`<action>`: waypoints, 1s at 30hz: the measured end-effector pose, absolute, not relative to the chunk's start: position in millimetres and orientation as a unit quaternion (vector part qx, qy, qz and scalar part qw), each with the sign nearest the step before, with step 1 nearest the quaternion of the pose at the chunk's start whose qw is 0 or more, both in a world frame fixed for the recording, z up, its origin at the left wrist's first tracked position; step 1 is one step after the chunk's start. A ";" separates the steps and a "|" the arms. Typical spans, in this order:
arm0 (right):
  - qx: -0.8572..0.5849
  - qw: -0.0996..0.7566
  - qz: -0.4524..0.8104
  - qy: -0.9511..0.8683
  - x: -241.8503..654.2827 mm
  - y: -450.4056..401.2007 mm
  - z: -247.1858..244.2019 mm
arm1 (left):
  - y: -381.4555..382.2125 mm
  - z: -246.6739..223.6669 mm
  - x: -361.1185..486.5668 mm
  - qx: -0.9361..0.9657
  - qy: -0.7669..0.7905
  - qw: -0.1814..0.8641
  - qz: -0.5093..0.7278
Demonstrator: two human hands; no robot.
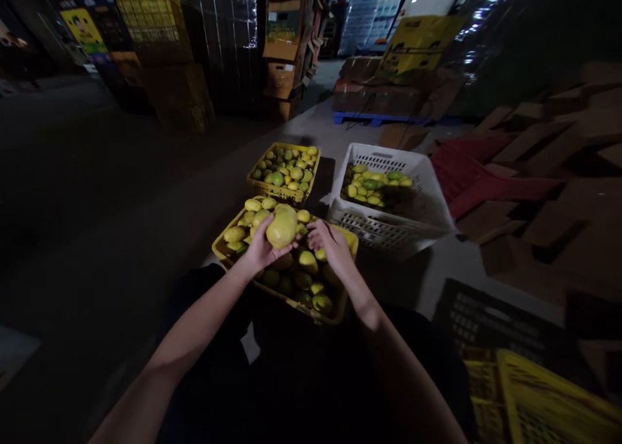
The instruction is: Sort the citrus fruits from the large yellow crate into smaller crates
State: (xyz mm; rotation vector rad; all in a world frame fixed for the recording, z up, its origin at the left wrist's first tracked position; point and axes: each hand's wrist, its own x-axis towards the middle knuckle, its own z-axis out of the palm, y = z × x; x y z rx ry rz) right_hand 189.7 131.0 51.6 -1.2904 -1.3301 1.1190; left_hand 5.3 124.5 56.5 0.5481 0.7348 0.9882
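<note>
Head view shows, nearest at the lower right, a yellow crate (549, 392). The left hand (265, 246) holds a yellow fruit (280, 229), fingers around it from below, over a yellow basket (350, 240) of similar fruits. Beside it, the right hand (330, 242) is half open, fingers loosely bent. Behind stand a second basket (276, 192) and a white crate (430, 198), both containing fruits. Farther, a blue pallet (359, 117) carries boxes (359, 98).

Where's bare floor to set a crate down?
Dim floor left of the two citrus-filled yellow crates; also floor between the far one and blue pallet. Crowded: the near one, under left hand and right hand, and right of the white crate, where cardboard boxes lie heaped.
</note>
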 end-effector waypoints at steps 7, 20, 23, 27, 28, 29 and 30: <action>-0.624 0.253 0.334 -0.660 217.9 128.4 18.7 | 139.0 84.6 -23.4 0.061 0.262 0.710 0.651; -0.706 -0.061 0.218 -0.671 204.8 115.4 -72.7 | 147.5 73.1 -54.3 -0.001 0.270 0.650 0.710; -0.718 -0.036 0.226 -0.657 194.8 131.1 -81.6 | 143.0 82.9 -48.8 -0.050 0.261 0.672 0.692; -0.750 -0.003 0.221 -0.623 178.6 146.6 -93.6 | 139.6 91.6 -46.2 -0.096 0.266 0.690 0.667; -0.759 0.004 0.219 -0.613 175.0 149.0 -95.8 | 139.5 92.4 -46.9 -0.094 0.273 0.691 0.662; -0.767 0.010 0.219 -0.603 172.0 151.0 -97.4 | 139.6 92.6 -48.2 -0.090 0.282 0.692 0.659; -0.774 0.015 0.220 -0.594 169.7 152.7 -98.3 | 139.7 92.5 -49.8 -0.085 0.290 0.691 0.656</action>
